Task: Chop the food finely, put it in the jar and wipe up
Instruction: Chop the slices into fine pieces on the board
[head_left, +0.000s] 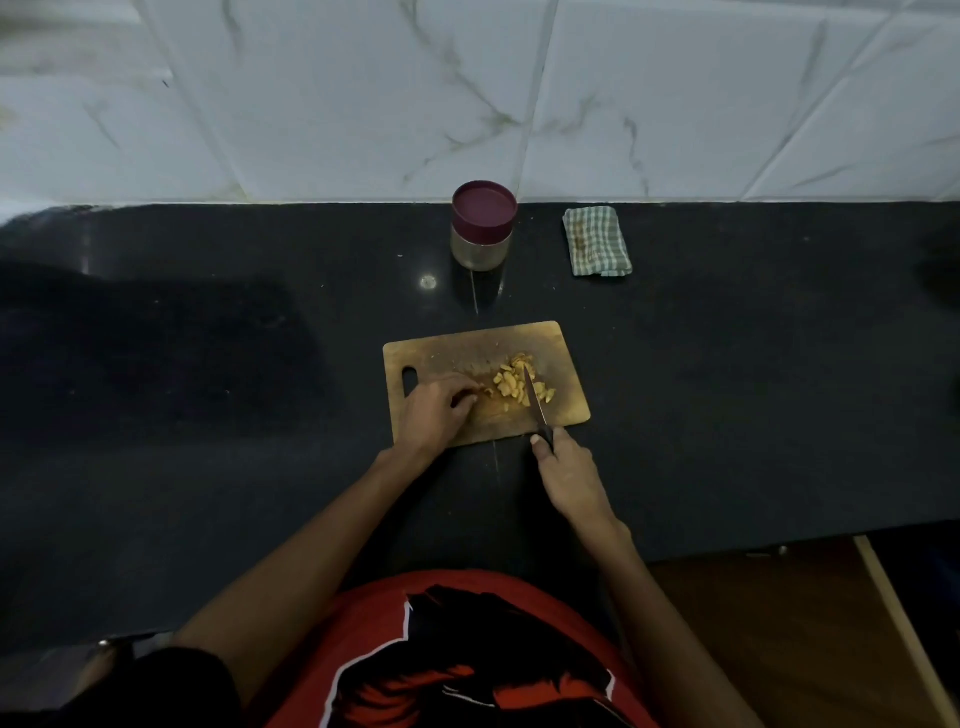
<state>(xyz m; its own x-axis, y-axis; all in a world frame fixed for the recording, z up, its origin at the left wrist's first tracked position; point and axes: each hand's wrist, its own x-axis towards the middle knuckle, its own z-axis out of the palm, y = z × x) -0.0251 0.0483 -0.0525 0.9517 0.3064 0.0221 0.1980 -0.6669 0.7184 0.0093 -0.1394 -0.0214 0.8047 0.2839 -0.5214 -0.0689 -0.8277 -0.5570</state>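
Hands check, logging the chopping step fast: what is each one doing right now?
Left hand: fingers curled, resting on the wooden cutting board, holding nothing visible.
Right hand: grips the dark-handled knife.

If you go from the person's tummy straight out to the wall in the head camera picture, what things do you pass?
Right hand holding the knife → chopping board with the chopped food → jar with its lid on → tiled wall.

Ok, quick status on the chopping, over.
Right hand grips knife, blade in the yellow pieces. Left hand curled on cutting board beside them. Jar lidded, cloth folded, both behind board. Nothing in the way.
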